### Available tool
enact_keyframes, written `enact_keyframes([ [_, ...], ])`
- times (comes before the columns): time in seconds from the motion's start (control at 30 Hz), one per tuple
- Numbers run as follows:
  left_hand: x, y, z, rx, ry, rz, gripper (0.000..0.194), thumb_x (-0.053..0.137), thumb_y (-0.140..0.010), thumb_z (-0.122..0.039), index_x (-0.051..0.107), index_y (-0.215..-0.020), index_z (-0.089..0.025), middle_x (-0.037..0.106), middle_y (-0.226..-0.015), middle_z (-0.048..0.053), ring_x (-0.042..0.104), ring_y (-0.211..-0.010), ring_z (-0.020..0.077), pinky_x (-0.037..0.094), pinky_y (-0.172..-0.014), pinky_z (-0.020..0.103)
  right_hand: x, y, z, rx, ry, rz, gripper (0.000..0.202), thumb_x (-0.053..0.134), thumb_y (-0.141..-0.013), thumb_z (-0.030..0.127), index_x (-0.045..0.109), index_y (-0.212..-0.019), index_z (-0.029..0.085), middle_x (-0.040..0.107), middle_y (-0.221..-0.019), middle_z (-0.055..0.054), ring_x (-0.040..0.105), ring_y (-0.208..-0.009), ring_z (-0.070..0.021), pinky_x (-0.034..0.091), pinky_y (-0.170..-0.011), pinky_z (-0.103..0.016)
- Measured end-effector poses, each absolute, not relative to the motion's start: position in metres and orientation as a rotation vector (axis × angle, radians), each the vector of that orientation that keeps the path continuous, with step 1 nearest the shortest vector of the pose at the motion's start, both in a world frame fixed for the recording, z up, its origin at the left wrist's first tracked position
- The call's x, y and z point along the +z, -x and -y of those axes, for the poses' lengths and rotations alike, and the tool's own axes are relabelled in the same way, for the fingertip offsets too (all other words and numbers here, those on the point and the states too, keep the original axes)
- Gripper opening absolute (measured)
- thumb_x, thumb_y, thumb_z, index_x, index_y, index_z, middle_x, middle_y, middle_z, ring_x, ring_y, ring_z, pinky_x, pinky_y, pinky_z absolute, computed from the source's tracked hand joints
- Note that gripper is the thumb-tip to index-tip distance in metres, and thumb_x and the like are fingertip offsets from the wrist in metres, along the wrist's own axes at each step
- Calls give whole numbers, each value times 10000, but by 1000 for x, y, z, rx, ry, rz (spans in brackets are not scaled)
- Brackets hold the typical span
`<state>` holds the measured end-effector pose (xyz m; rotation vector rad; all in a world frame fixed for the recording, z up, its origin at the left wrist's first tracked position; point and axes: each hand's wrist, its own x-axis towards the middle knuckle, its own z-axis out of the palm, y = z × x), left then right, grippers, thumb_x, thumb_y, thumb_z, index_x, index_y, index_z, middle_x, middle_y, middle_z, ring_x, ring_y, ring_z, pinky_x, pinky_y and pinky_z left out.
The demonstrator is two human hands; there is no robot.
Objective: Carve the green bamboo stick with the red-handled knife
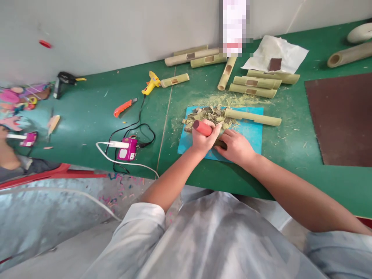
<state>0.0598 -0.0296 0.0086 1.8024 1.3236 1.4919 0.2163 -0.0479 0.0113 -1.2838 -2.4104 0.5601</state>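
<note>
My left hand (204,138) is closed around a tool with a red handle (202,128); the tool's working end is hidden by my fingers. Close beside it, my right hand (236,146) is wrapped over a dark bamboo piece (220,144), whose end shows between the hands. Both hands are over a blue mat (250,149). Bamboo chips (213,113) lie heaped just beyond my hands. A long pale bamboo length (255,117) lies across the mat's back right part.
Cut bamboo tubes (252,92) lie behind the mat. Further left are a yellow glue gun (151,83), an orange knife (123,107) and a purple power adapter (127,149) with cables. A brown sheet (343,120) lies right. Another person's arm (7,151) shows at far left.
</note>
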Motion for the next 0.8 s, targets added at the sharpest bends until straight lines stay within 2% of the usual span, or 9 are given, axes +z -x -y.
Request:
enact_keyframes([
  [0.43,1,-61,26,1503,-1642,-1343,398,576,-982,-526,522,-743,-212,561,-598,-38,522,-505,95,455,-526,242,16,-214,48,569,1325,2427,131,694,-864,284,667,-875,157,664,-936,-121,588,-880,-250,464,-785,-352],
  [0.8,5,-57,24,1396,-1808,-1296,329,614,-950,-406,514,-709,-207,550,-663,-22,534,-608,114,471,-621,269,14,-213,48,580,1330,2414,116,674,-868,277,655,-864,163,660,-937,-121,587,-886,-252,473,-802,-362],
])
